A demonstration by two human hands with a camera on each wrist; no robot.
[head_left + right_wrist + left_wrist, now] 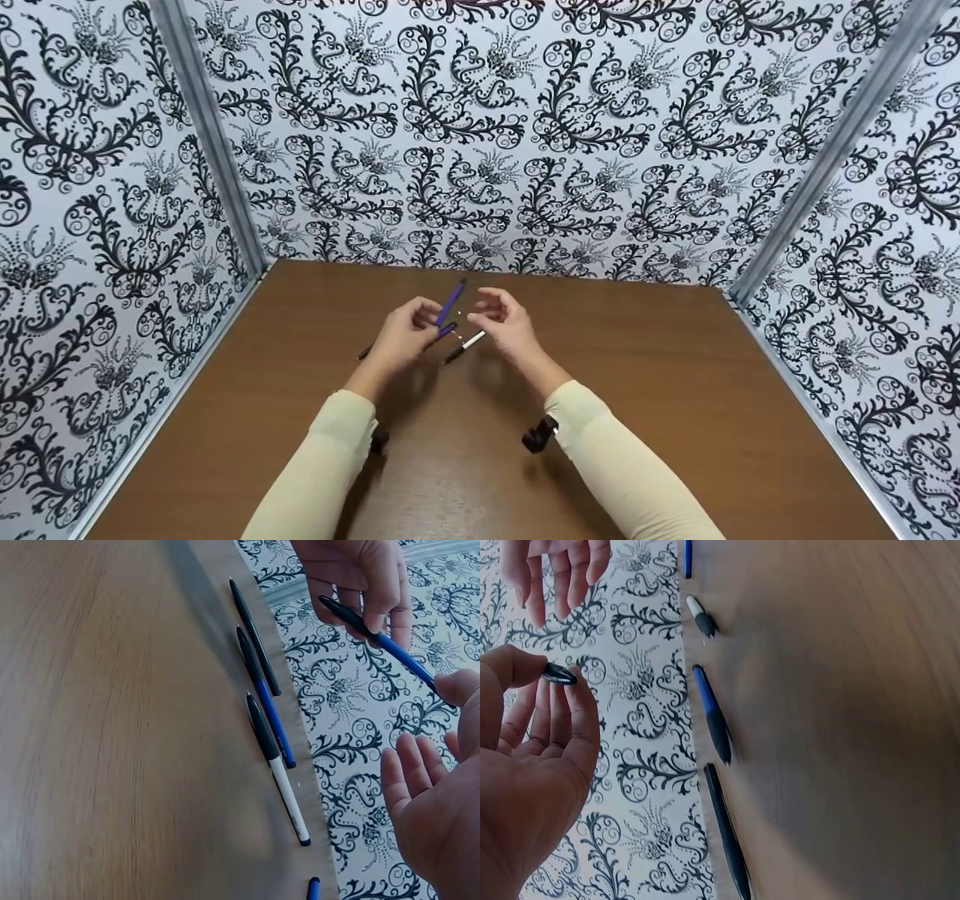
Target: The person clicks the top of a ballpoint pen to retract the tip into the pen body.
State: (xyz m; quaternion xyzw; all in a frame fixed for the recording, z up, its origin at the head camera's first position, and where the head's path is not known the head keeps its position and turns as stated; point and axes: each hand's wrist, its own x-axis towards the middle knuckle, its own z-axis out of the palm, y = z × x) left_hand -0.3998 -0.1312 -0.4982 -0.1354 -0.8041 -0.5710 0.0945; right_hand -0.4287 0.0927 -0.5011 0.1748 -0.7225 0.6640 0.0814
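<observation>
Hand, left (409, 326): thumb and fingertips close together in a pinch on the held blue pen (409, 661); left of the white pen (291, 799).
Hand, right (510, 322): thumb and fingers well parted, gripping nothing; right of the white pen. Whether its thumb tip touches the blue end is unclear.
Held blue pen: off the counter (637, 450), higher than the white pen and over to its left, pinched near where black section meets blue barrel.
Handling: probably light and stiff, hard to break; the smooth blue barrel may slip or roll, the black section likely gives better purchase.
Where to hold: the bare blue stretch looks free for another thumb and finger.
Row of pens: second blue pen (274, 716) just left of the white pen, black pen (255, 637) farther left, a cut-off blue pen (313, 889) to its right.
Writing: no brand or label legible; any barrel print is too small to read.
Backdrop (480, 135): black scrolls on white, beyond the white pen.
</observation>
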